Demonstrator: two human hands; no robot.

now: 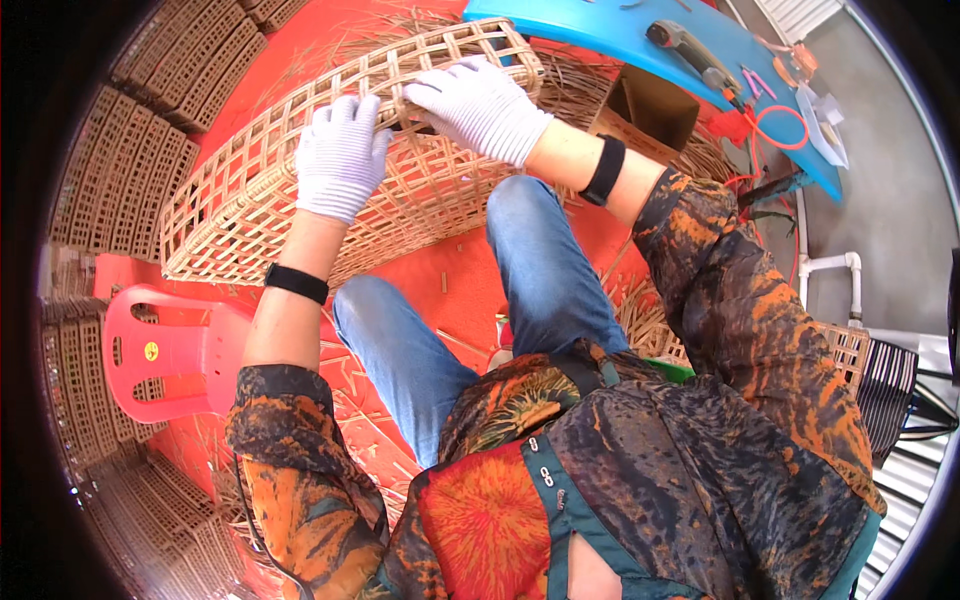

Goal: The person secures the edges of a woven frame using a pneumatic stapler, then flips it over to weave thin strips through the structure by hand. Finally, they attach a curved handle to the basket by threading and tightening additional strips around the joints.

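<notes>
A long woven rattan basket [250, 205] lies tilted in front of my knees, its openwork side of crossing strips facing up. My left hand [340, 165], in a white striped glove, has its fingers hooked over an edge strip near the basket's middle. Farther right, my right hand [478, 108] wears a matching glove and is bent over the same edge, with the fingertips at the strips. Both hands are closed on the weave. What the fingertips press under the strips is hidden.
Stacks of similar woven baskets [120, 170] stand at the left, beside a red plastic chair [150, 350]. A blue table [590, 35] at upper right bears a power tool [690, 55] and pink scissors [760, 82]. Below it are a cardboard box [650, 110] and loose strips on the red floor [450, 290].
</notes>
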